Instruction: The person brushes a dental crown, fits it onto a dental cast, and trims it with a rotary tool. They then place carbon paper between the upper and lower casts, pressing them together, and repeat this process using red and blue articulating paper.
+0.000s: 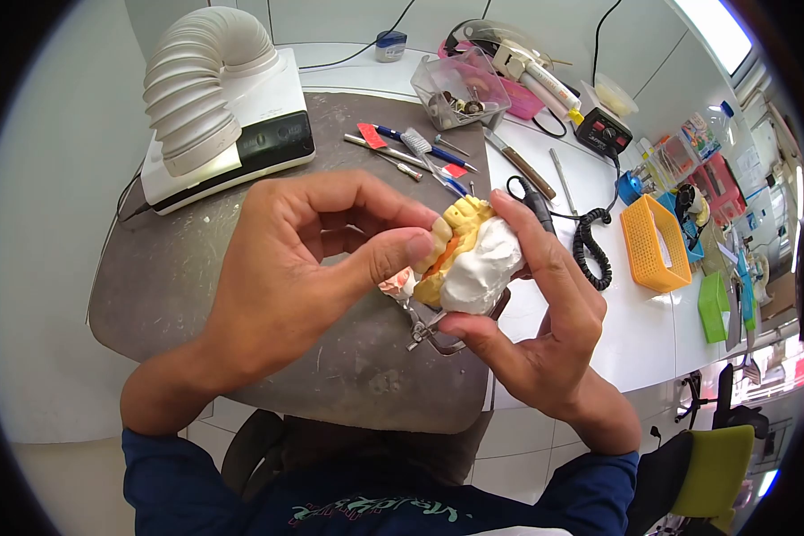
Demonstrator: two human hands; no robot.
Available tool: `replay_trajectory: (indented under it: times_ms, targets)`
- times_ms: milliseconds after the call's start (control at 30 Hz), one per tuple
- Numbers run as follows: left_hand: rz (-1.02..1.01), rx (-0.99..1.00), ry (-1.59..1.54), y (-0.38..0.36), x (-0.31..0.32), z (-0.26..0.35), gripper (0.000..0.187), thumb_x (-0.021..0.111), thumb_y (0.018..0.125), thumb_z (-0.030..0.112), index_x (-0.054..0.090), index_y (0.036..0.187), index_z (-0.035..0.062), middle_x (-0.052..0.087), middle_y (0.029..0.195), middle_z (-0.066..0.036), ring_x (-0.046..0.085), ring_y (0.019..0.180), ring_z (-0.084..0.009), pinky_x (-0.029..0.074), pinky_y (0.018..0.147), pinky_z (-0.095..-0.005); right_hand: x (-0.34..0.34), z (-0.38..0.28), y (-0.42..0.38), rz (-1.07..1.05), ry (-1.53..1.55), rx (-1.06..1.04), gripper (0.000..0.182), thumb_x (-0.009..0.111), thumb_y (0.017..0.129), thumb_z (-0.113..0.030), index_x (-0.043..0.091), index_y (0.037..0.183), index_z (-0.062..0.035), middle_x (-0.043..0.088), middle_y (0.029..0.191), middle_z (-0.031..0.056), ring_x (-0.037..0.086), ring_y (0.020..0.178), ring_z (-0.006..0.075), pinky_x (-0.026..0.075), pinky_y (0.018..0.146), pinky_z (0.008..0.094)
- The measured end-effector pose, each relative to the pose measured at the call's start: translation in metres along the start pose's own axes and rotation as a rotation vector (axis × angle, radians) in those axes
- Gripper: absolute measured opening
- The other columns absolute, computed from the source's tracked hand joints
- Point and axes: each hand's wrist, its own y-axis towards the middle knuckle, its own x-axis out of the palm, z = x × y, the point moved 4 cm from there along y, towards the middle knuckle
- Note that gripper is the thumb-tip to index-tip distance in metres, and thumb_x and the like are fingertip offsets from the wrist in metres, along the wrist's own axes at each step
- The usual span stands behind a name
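Note:
A yellow dental cast (460,217) with a lump of white plaster (484,270) on its base is raised above the bench mat. My right hand (545,313) grips it from the right, thumb below and fingers above. A metal articulator (422,332) with a pinkish part (397,284) shows beneath, partly hidden by the cast. My left hand (304,259) has thumb and index finger pinched on a cream-coloured dental bridge (439,237) against the cast's left side. An orange area (441,256) shows on the cast beside it.
A white extractor with a ribbed hose (196,89) stands back left. Brushes and hand tools (420,147) lie behind my hands. A clear plastic box (460,94), a handpiece with coiled cord (590,250) and a yellow basket (654,241) are farther right.

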Motion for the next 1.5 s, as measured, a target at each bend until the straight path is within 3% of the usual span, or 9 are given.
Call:
replay_trajectory:
  times_ms: [233, 367, 500, 567, 800, 1067, 1133, 1500]
  targets:
    - [0.027, -0.042, -0.053, -0.001, 0.004, -0.002, 0.015, 0.072, 0.091, 0.008, 0.067, 0.098, -0.0038, 0.067, 0.094, -0.008, 0.064, 0.086, -0.0119, 0.054, 0.078, -0.026, 0.002, 0.0, 0.0, 0.061, -0.014, -0.124, 0.089, 0.089, 0.071, -0.037, 0.05, 0.135, 0.0105, 0.063, 0.126, 0.0238, 0.067, 0.106, 0.0253, 0.055, 0.081, 0.0316]
    - [0.056, 0.039, 0.032, 0.0, 0.007, 0.001, 0.014, 0.071, 0.092, 0.008, 0.067, 0.098, -0.0037, 0.067, 0.092, -0.007, 0.064, 0.084, -0.0112, 0.053, 0.076, -0.0254, 0.0, -0.004, 0.002, 0.004, -0.029, -0.08, 0.089, 0.088, 0.071, -0.04, 0.051, 0.135, 0.0104, 0.063, 0.126, 0.0234, 0.067, 0.106, 0.0246, 0.055, 0.082, 0.0314]
    - [0.039, -0.065, -0.107, 0.003, 0.003, -0.008, 0.018, 0.071, 0.092, 0.011, 0.067, 0.101, -0.0045, 0.068, 0.094, -0.008, 0.064, 0.085, -0.0104, 0.054, 0.078, -0.0253, 0.004, 0.006, 0.004, -0.033, -0.003, 0.05, 0.089, 0.084, 0.074, -0.045, 0.05, 0.135, 0.0107, 0.064, 0.125, 0.0217, 0.066, 0.105, 0.0225, 0.054, 0.085, 0.0314]
    - [0.02, -0.065, -0.135, 0.006, -0.001, -0.008, 0.02, 0.071, 0.093, 0.012, 0.067, 0.102, -0.0048, 0.069, 0.095, -0.008, 0.064, 0.086, -0.0101, 0.054, 0.078, -0.0254, 0.005, 0.006, 0.007, 0.084, 0.071, -0.072, 0.08, 0.088, 0.073, -0.029, 0.054, 0.134, 0.008, 0.068, 0.107, 0.0183, 0.064, 0.076, 0.0169, 0.053, 0.065, 0.0277]
    - [-0.056, -0.044, -0.086, 0.01, -0.01, -0.016, 0.024, 0.072, 0.091, 0.012, 0.068, 0.107, -0.0046, 0.071, 0.101, -0.01, 0.067, 0.089, -0.0119, 0.055, 0.083, -0.0254, 0.008, 0.011, 0.002, 0.098, 0.126, -0.07, 0.079, 0.086, 0.077, -0.027, 0.05, 0.137, 0.0094, 0.066, 0.117, 0.0212, 0.067, 0.094, 0.0206, 0.054, 0.073, 0.0286]
    - [-0.106, -0.09, -0.135, 0.009, -0.009, -0.012, 0.026, 0.072, 0.091, 0.011, 0.068, 0.111, -0.0053, 0.071, 0.102, -0.012, 0.069, 0.088, -0.0134, 0.057, 0.083, -0.0275, 0.008, 0.013, 0.002, 0.069, 0.112, -0.059, 0.082, 0.085, 0.078, -0.032, 0.048, 0.137, 0.0111, 0.063, 0.124, 0.025, 0.067, 0.1, 0.0231, 0.054, 0.078, 0.03]
    - [-0.132, -0.183, -0.191, 0.008, -0.009, -0.015, 0.027, 0.071, 0.091, 0.01, 0.068, 0.113, -0.0055, 0.072, 0.1, -0.013, 0.069, 0.088, -0.014, 0.058, 0.084, -0.0278, 0.008, 0.013, 0.001, 0.072, 0.101, -0.085, 0.084, 0.085, 0.078, -0.033, 0.047, 0.137, 0.0132, 0.062, 0.126, 0.0265, 0.067, 0.104, 0.0253, 0.054, 0.081, 0.0318]
    - [-0.157, -0.171, -0.291, 0.008, -0.004, -0.016, 0.029, 0.074, 0.089, 0.011, 0.068, 0.113, -0.005, 0.072, 0.1, -0.011, 0.069, 0.09, -0.0129, 0.057, 0.085, -0.0263, 0.009, 0.015, -0.001, 0.068, 0.112, -0.072, 0.086, 0.085, 0.078, -0.033, 0.045, 0.137, 0.0154, 0.058, 0.131, 0.0296, 0.064, 0.113, 0.0306, 0.054, 0.09, 0.0357]
